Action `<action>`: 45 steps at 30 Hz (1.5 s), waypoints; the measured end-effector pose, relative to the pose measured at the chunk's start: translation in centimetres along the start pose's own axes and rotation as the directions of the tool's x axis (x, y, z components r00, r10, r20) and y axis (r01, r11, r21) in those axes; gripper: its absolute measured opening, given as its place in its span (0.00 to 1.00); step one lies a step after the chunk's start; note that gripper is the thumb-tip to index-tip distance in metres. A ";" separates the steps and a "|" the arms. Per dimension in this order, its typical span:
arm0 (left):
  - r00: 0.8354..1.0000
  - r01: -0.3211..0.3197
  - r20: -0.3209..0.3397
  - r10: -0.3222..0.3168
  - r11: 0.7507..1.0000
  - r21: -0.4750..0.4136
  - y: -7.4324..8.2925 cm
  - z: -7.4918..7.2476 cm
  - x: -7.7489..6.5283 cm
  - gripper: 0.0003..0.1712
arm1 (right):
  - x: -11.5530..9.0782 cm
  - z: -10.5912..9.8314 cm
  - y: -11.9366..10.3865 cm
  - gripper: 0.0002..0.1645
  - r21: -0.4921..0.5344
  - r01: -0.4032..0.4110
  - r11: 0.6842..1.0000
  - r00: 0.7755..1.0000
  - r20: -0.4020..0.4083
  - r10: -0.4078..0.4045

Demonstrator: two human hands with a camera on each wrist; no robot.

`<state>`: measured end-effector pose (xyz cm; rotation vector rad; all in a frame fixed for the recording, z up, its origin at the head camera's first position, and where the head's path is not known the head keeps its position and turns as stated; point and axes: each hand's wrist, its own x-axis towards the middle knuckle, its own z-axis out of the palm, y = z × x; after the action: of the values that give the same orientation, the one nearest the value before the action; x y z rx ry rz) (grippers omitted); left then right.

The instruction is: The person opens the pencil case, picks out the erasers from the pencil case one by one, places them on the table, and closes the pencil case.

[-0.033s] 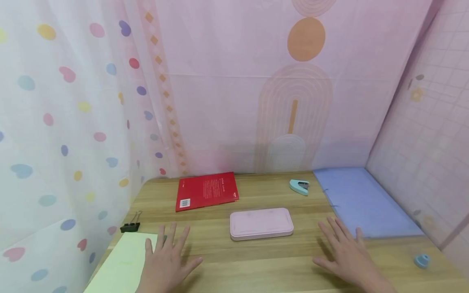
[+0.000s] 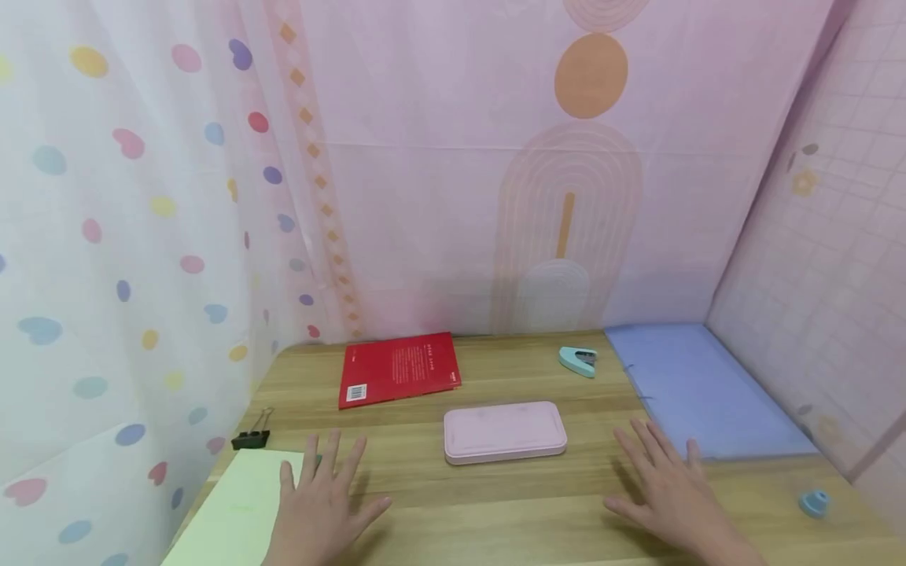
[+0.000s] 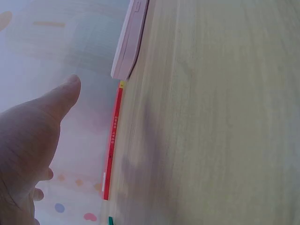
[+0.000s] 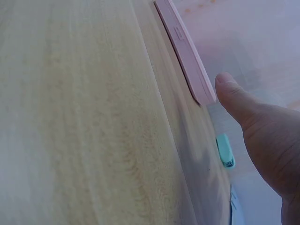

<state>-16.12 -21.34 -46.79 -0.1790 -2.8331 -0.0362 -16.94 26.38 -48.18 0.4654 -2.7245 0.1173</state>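
My left hand (image 2: 316,503) is held over the wooden table with its fingers spread, beside a pale green sheet (image 2: 237,503). Nothing is in its grasp. On the other side, my right hand (image 2: 668,491) also has spread fingers and holds nothing; it is nearest to a blue folder (image 2: 715,393). Between the hands, a bit farther back, lies a closed pink case (image 2: 506,431). Both wrist views show a thumb apart from the tabletop, with the case (image 3: 130,42) beyond it. The right wrist view also includes a mint stapler (image 4: 225,151).
A red book (image 2: 399,369) lies face down at the back left. Left of the green sheet sits a black binder clip (image 2: 252,437). A small blue stepped object (image 2: 815,503) stands near the right edge. Patterned curtains (image 2: 439,173) hang behind the table and along its sides.
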 end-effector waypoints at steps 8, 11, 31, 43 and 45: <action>1.000 -0.022 -0.003 0.022 0.999 -0.046 0.3 0.6 0.5 0.55 | 0.0 -0.1 0.0 0.58 -0.004 0.000 1.000 1.000 0.002 0.000; 0.999 -0.036 0.026 0.039 0.995 -0.088 0.7 0.9 0.7 0.55 | 0.5 0.2 -0.4 0.59 0.005 0.023 1.000 1.000 0.008 -0.023; 0.867 -0.425 0.150 0.475 0.862 -0.276 9.3 5.6 9.8 0.53 | 10.0 5.9 -7.9 0.49 0.214 0.314 0.925 0.929 0.129 -0.345; 0.873 -0.439 0.084 0.481 0.849 -0.295 9.0 5.1 6.4 0.51 | 8.1 5.0 -10.1 0.46 0.234 0.332 0.914 0.919 0.140 -0.370; 0.873 -0.438 0.085 0.480 0.850 -0.293 8.8 4.7 5.6 0.50 | 7.5 4.8 -10.5 0.45 0.234 0.336 0.912 0.919 0.132 -0.372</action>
<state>-21.71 -11.69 -49.52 -0.9580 -2.8431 -0.3112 -21.67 13.50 -49.58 1.0719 -2.7521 0.2756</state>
